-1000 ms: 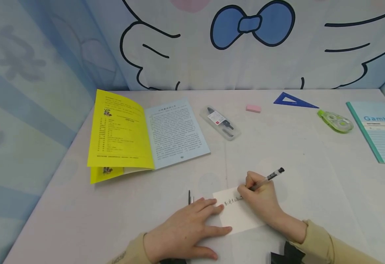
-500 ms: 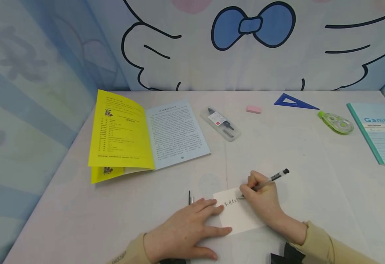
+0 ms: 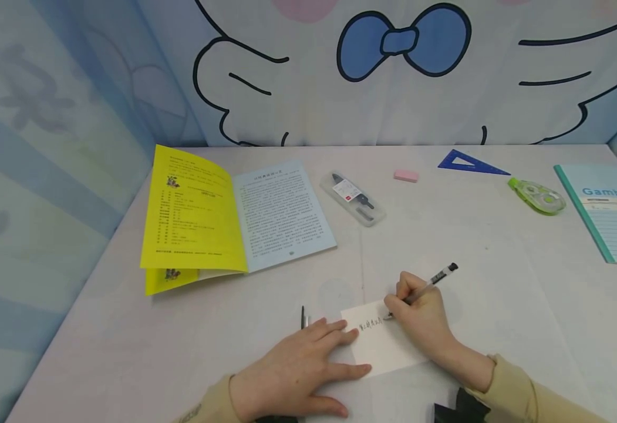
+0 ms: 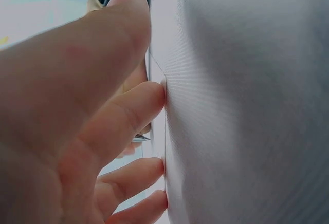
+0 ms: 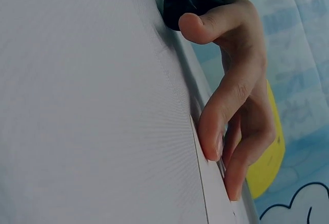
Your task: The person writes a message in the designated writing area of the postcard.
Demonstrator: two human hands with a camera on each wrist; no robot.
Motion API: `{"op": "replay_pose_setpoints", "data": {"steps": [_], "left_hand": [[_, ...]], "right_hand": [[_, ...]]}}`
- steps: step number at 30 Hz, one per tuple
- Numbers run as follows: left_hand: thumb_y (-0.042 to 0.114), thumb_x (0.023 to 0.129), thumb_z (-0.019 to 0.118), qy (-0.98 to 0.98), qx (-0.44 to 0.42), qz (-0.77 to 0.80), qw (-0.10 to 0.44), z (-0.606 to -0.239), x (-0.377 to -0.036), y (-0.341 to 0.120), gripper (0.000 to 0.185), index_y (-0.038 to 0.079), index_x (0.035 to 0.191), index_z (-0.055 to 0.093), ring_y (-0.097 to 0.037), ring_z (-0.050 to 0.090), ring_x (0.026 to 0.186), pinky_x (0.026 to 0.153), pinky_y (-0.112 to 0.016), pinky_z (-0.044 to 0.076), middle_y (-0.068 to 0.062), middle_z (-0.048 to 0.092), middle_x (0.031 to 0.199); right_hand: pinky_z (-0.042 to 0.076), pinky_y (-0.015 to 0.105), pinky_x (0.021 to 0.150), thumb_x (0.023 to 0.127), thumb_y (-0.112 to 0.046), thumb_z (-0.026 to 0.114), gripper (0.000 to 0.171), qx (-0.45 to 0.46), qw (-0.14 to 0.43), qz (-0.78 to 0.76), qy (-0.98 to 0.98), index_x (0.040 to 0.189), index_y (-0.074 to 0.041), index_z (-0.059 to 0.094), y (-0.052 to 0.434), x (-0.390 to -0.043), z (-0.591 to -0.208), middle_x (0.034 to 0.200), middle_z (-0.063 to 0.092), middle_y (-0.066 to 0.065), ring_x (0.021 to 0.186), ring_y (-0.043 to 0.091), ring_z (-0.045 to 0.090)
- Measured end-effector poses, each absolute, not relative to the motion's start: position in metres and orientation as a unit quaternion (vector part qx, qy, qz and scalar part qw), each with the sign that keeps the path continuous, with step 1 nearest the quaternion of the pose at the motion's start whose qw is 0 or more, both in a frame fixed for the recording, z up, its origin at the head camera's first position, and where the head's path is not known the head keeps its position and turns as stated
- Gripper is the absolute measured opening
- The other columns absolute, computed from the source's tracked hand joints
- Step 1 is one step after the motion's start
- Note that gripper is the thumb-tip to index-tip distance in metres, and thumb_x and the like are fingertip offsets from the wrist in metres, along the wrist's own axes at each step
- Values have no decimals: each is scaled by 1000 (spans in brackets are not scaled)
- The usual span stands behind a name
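Observation:
A small white card (image 3: 387,352) lies on the table with a short row of dark handwriting along its upper part. My right hand (image 3: 424,323) grips a pen (image 3: 439,276) with a clear barrel and black end; its tip is down at the end of that row. Spread over the card's left side, my left hand (image 3: 303,370) rests with fingertips and thumb on or beside its edge. The left wrist view shows the pen's metal tip (image 4: 140,138) beyond the left fingers (image 4: 146,98). In the right wrist view the left hand (image 5: 244,90) touches the card (image 5: 208,183).
An open yellow-covered booklet (image 3: 287,217) lies at the left. Farther back are a clear compass case (image 3: 353,197), pink eraser (image 3: 405,175), blue set square (image 3: 469,163), green correction tape (image 3: 539,196) and Gambit notebook (image 3: 614,223). A slim dark-tipped object (image 3: 303,316) pokes out behind the left hand.
The pen's back end swings slightly right, then back left and up, with small shifts of the right fingers. The left hand and card stay in place.

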State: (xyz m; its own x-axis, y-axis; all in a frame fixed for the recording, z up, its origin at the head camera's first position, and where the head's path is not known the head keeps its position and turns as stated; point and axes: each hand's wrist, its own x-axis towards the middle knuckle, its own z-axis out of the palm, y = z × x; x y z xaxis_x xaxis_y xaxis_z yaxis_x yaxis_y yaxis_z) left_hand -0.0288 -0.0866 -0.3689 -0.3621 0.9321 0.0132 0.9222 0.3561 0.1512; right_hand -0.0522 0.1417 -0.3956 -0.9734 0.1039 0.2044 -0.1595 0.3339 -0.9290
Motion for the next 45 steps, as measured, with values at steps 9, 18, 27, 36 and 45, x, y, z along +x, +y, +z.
{"op": "replay_pose_setpoints", "data": {"steps": [9, 18, 27, 36, 45], "left_hand": [[63, 86, 43, 822, 565, 63, 37, -370, -29, -87, 56, 35, 135, 46, -25, 35, 132, 105, -42, 34, -6, 39, 142], [64, 86, 43, 823, 564, 62, 44, -369, -30, -87, 57, 36, 135, 46, -24, 33, 133, 106, -42, 34, -5, 38, 143], [64, 86, 43, 823, 564, 62, 42, -369, -30, -86, 56, 36, 135, 46, -24, 33, 133, 106, -41, 34, -5, 39, 142], [63, 86, 43, 820, 566, 69, 37, -370, -31, -86, 56, 35, 134, 47, -25, 34, 133, 105, -41, 35, -5, 40, 141], [63, 86, 43, 820, 567, 72, 37, -369, -31, -87, 56, 35, 134, 47, -25, 33, 133, 105, -41, 35, -5, 39, 142]], "right_hand": [[20, 23, 37, 67, 16, 52, 31, 13, 103, 568, -817, 56, -7, 35, 144, -53, -395, 50, 29, -9, 46, -1, 25], [21, 24, 38, 67, 16, 56, 34, 13, 118, 566, -816, 54, -8, 36, 144, -53, -396, 49, 26, -10, 47, -1, 24], [19, 29, 37, 65, 22, 51, 36, 37, 126, 573, -809, 53, -7, 33, 133, -45, -374, 49, 27, -10, 47, -6, 25], [19, 27, 40, 64, 23, 51, 39, 40, 155, 568, -808, 53, -8, 31, 134, -48, -381, 50, 23, -10, 50, -3, 24], [20, 28, 39, 63, 23, 51, 38, 42, 151, 570, -807, 52, -8, 32, 134, -48, -379, 50, 24, -9, 49, -3, 25]]}}
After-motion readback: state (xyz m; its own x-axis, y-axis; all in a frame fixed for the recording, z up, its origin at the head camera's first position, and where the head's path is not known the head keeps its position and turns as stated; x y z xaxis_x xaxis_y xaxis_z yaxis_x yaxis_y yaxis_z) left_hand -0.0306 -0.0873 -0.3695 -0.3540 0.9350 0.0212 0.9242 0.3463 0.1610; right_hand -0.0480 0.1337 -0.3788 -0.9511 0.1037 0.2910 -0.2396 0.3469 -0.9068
